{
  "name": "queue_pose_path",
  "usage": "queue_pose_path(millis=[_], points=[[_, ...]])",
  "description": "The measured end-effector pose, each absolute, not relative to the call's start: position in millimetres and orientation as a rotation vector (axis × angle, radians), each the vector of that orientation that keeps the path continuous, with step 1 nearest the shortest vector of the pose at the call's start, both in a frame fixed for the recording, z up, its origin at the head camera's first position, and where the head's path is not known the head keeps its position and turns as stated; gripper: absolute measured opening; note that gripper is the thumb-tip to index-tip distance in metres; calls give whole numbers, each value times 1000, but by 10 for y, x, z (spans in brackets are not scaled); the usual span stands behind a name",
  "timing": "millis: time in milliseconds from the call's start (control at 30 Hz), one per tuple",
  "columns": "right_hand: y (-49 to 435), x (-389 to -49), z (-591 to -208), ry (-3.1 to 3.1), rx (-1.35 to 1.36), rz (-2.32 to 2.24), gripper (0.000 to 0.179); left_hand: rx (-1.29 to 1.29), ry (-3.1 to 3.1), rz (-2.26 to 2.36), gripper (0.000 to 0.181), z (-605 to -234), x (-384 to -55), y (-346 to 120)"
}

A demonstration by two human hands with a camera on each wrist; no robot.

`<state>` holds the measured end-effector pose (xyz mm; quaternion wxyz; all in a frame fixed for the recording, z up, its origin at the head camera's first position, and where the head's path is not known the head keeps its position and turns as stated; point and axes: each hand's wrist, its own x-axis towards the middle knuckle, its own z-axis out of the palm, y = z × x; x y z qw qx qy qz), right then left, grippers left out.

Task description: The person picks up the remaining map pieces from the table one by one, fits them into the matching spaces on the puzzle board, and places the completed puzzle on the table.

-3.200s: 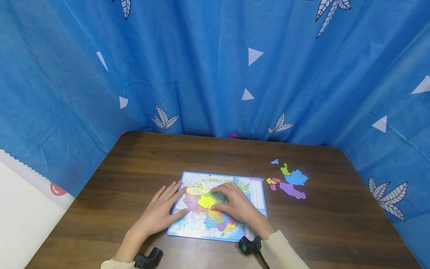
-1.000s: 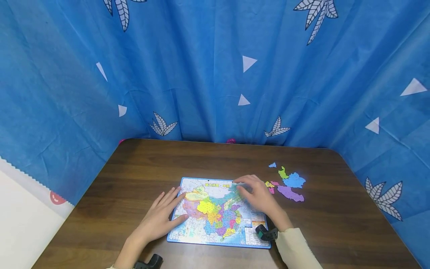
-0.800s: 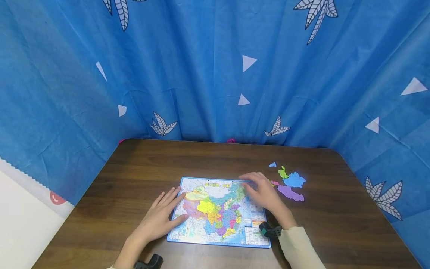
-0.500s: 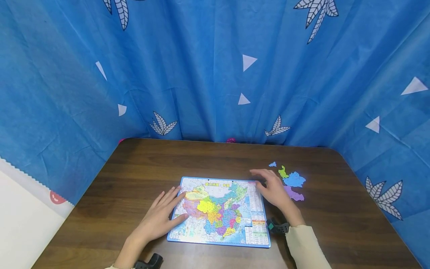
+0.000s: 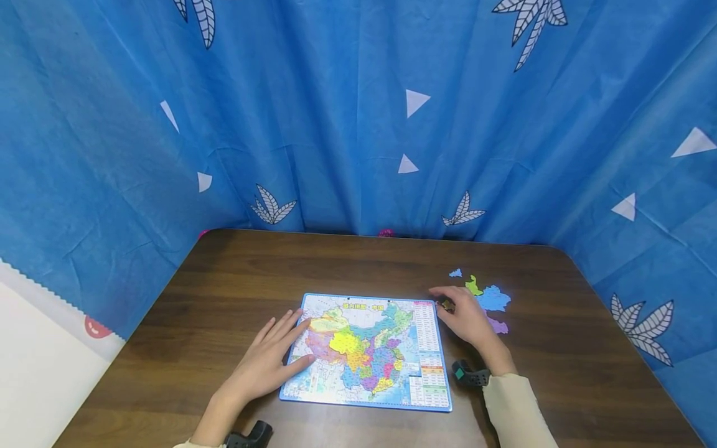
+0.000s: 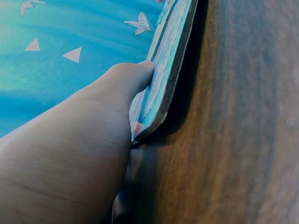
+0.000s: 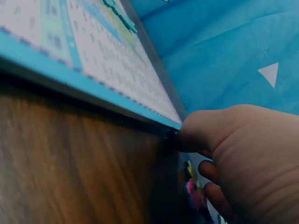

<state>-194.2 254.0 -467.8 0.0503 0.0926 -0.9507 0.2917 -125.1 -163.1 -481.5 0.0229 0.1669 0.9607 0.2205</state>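
A map puzzle board with a blue rim and a coloured map of China lies on the table. My left hand rests on its left edge with spread, straight fingers; in the left wrist view the thumb lies on the board's face. Just past the board's right edge is my right hand, arched over a small yellow puzzle piece, thumb and index finger apart. The right wrist view has the thumb close by the board's edge, with a pink piece below the fingers.
Beyond my right hand lie a blue piece, a green piece, a partly covered purple piece and a small blue piece. A blue curtain hangs behind the wooden table.
My right hand has moved right, from over the middle of the map, off the board to the small loose pieces. My left hand has stayed on the board's left edge.
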Motion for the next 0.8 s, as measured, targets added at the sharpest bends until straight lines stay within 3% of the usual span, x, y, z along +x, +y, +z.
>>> queue_pose_path(millis=[800], points=[[2616, -1990, -4704, -2843, 286, 822, 25, 529, 2973, 712, 73, -4793, -1236, -1633]])
